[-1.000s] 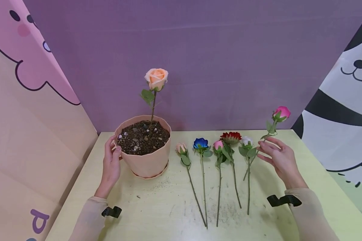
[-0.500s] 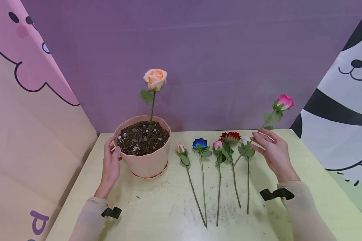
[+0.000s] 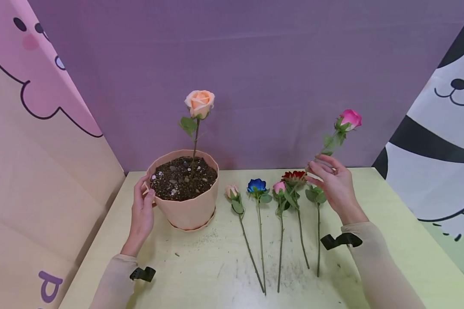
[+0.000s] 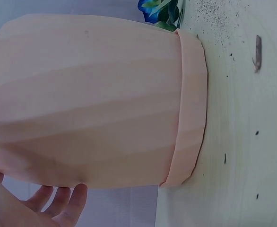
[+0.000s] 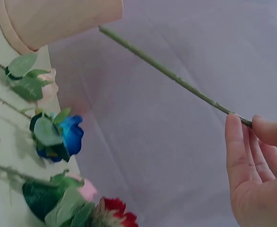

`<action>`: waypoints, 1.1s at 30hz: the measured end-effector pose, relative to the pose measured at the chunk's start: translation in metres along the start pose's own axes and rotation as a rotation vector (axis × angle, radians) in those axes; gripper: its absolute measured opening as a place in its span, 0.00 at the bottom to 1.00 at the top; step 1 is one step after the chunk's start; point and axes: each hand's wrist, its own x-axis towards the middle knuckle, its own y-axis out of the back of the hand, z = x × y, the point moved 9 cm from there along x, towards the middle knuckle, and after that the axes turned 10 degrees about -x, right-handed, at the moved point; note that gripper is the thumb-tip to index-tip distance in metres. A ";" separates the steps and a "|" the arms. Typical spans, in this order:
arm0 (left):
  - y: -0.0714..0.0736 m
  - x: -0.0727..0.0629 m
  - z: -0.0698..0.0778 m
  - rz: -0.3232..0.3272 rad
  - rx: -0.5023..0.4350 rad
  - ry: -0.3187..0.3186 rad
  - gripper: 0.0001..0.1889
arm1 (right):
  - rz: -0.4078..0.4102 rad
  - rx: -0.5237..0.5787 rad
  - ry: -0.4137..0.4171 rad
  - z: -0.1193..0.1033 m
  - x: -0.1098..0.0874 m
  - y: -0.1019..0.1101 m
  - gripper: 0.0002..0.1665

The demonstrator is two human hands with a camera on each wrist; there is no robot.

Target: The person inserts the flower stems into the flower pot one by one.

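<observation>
1 pink rose (image 3: 341, 127), bloom (image 3: 352, 118) abv R grip (image 3: 332, 184)

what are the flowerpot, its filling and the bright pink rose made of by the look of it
Flowerpot: probably matte plastic; smooth, thin-rimmed, evenly coloured.
Filling: apparently loose potting soil; dark, crumbly, with pale bits.
Bright pink rose: perhaps artificial; its stem looks like plastic, uniformly green with small nubs, but the petals' material cannot be told.

On my head feed, the right hand (image 3: 334, 186) hides the top of the rightmost flower (image 3: 318, 197) on the table (image 3: 201, 279). My right wrist feed cuts off the bloom of the pink rose (image 3: 349, 120); my left, part of the pot (image 4: 91, 104) and left hand (image 4: 32, 215). I can't identify the tiny specks (image 4: 225, 158) there.
</observation>
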 end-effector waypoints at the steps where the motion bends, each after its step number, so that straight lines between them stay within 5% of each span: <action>1: 0.000 0.000 0.000 -0.001 -0.001 -0.002 0.27 | 0.002 -0.011 0.005 -0.002 0.001 -0.003 0.23; 11: 0.000 0.001 0.002 -0.002 0.001 -0.012 0.27 | -0.003 -0.036 0.025 -0.009 0.013 -0.034 0.22; 33: 0.000 -0.001 0.000 0.016 0.001 -0.006 0.27 | 0.014 -0.029 0.234 -0.049 0.041 -0.125 0.14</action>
